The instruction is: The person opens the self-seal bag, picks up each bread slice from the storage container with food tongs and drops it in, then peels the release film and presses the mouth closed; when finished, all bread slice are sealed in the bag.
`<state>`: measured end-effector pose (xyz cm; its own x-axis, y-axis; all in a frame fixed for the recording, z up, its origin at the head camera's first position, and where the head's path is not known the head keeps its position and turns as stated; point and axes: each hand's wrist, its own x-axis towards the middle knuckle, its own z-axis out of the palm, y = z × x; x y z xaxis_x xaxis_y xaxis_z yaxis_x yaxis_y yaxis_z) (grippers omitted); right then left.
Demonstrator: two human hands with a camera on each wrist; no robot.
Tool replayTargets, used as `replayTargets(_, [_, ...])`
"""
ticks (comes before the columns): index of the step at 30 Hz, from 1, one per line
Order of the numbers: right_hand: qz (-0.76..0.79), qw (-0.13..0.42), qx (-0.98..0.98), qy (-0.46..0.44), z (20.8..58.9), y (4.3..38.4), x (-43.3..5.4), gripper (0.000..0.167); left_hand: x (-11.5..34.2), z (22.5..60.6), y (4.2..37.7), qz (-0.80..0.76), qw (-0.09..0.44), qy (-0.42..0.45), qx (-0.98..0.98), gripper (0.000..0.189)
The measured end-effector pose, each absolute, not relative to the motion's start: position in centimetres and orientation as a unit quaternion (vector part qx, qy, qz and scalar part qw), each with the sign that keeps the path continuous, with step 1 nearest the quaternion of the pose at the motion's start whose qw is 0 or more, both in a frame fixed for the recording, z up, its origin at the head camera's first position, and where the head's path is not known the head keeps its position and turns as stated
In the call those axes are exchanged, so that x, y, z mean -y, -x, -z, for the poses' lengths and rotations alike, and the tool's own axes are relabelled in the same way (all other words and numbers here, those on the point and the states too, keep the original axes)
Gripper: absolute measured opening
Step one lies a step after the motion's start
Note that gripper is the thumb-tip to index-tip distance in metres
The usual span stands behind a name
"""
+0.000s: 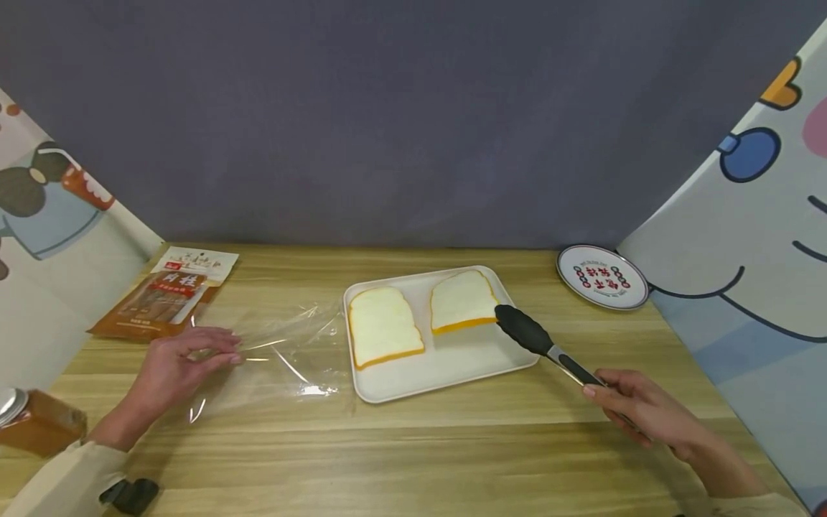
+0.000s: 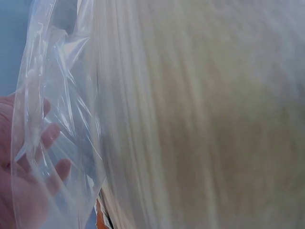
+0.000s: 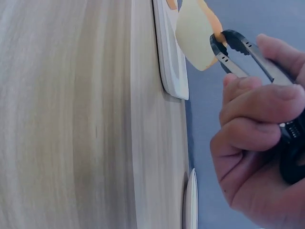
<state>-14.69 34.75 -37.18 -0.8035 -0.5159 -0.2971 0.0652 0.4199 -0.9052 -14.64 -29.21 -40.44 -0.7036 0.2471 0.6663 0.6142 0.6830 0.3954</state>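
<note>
My right hand (image 1: 646, 413) grips a pair of tongs (image 1: 549, 345) with black tips and metal arms. Those tips pinch the edge of one bread slice (image 1: 463, 300), which is raised and tilted over the white tray (image 1: 446, 377), as the right wrist view also shows. A second bread slice (image 1: 384, 327) lies flat in the left half of this tray. To the left, my left hand (image 1: 181, 366) pinches the edge of a clear plastic bag (image 1: 284, 366) spread on the table. In the left wrist view, fingers (image 2: 50, 136) show through the crinkled film.
A brown and white packet (image 1: 164, 294) lies behind my left hand. A jar (image 1: 41, 424) with a metal lid is at the left edge. At the back right a small white plate (image 1: 602, 277) with red print sits on the wooden table (image 1: 413, 459). Panels enclose the back and sides.
</note>
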Motion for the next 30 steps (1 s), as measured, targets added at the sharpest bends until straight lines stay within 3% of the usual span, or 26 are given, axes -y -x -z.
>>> replayTargets(9, [0.548,0.265,-0.753,0.252,37.2,15.1,-33.8,0.018,29.3,40.4,14.5,0.298,0.312,0.239,0.870,0.036])
replayTargets(13, [0.564,0.258,-0.722,0.306,37.6,15.4,-33.0,0.020,29.6,40.5,14.4,0.297,0.309,0.235,0.872,0.036])
replayTargets(30, [0.538,0.278,-0.708,0.364,38.2,16.9,-29.0,0.015,30.5,40.4,14.0,0.315,0.297,0.220,0.874,0.035])
